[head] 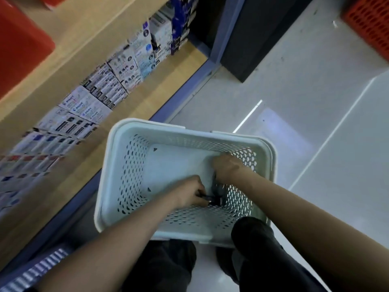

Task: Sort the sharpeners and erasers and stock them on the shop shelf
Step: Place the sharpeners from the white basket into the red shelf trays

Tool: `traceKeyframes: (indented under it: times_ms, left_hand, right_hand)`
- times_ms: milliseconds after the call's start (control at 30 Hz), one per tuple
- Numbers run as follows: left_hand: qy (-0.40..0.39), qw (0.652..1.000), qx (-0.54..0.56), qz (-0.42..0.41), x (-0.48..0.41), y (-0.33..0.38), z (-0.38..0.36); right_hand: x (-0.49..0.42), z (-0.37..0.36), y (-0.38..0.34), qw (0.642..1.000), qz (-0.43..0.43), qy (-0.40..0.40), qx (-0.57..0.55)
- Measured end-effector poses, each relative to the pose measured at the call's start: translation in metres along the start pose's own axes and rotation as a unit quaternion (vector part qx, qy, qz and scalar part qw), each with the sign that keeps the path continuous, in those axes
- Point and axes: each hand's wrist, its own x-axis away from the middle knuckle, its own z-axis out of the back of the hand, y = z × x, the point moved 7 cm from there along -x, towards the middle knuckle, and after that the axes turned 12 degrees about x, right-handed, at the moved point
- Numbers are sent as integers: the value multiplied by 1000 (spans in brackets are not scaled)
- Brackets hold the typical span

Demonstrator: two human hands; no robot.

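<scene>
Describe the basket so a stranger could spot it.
Find the wooden shelf of boxed stationery on the left. On the pale floor beside it sits the basket, at the person's knees. It alone is white and hole-sided; the far crate is red.

1. One white perforated plastic basket (117, 165).
2. Two bare hands: one left hand (189, 193), one right hand (226, 167).
3. Small dark items (216, 200): a blurred cluster, number unclear.
4. Printed cardboard boxes (105, 87): many rows, too blurred to count.
5. One pale wooden shelf (162, 91).
6. One orange-red perforated plastic crate (370, 24).
</scene>
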Motion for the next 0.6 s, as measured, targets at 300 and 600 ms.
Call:
traceKeyframes:
  times_ms: [300, 600]
  left_hand:
    - [-16, 992, 92, 80, 38, -18, 24]
    - [129, 926, 350, 60, 88, -1, 55]
  right_hand:
    - [11, -16, -7, 999, 24, -26, 10]
    - [43, 9, -10, 978, 43, 43, -198]
